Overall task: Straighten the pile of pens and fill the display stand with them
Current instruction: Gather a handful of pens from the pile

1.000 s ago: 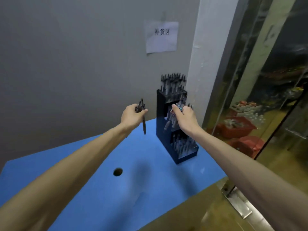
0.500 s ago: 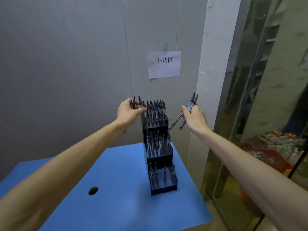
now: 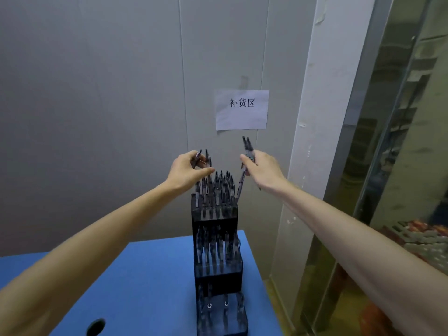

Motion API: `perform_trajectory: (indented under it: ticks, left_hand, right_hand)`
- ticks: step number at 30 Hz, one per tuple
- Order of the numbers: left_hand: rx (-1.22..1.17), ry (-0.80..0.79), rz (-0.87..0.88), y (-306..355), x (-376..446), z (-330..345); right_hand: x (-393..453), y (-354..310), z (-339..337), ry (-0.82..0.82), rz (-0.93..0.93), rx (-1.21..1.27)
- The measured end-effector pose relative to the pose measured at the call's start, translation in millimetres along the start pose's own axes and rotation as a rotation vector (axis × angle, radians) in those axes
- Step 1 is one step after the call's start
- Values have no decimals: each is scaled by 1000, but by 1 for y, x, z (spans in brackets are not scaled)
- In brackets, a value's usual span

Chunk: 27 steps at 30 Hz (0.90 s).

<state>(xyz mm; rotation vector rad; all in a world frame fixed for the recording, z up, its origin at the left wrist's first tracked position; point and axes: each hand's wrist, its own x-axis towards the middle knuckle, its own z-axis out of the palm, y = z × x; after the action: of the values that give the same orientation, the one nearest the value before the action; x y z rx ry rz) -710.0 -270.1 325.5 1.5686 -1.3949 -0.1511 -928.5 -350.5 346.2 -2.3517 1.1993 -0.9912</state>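
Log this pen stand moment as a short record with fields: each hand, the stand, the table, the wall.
left hand: grips a few pens over the stand's top tier
right hand: holds pens, one slanting down toward the top tier
display stand: black, three stepped tiers, pens upright in all three
table: blue, round hole near front
wall: paper sign above stand

text: "补货区" in black print | on: white paper sheet (image 3: 242, 110) taped to the grey wall (image 3: 109, 93) | place: 12 o'clock, above the display stand (image 3: 214, 214) | other labels: none legible on stand, pens or bench
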Motion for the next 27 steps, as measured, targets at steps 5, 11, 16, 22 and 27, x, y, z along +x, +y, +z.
perform_trajectory:
  ticks: [5,11,16,22,27]
  left_hand:
    - [24,38,7,-17,6,15]
    - [67,50,33,-21,7,19]
    - [145,48,68,-7,3,26]
    - [227,101,45,4,1,28]
    - [261,144,20,3,-10,28]
  right_hand:
    - [27,8,34,-93,-67,52]
    - [49,30,51,-86,-263,53]
    - [67,48,54,-53,-368,166]
    - [75,54,61,-105,-466,290]
    - [76,58,65,-123,-554,320]
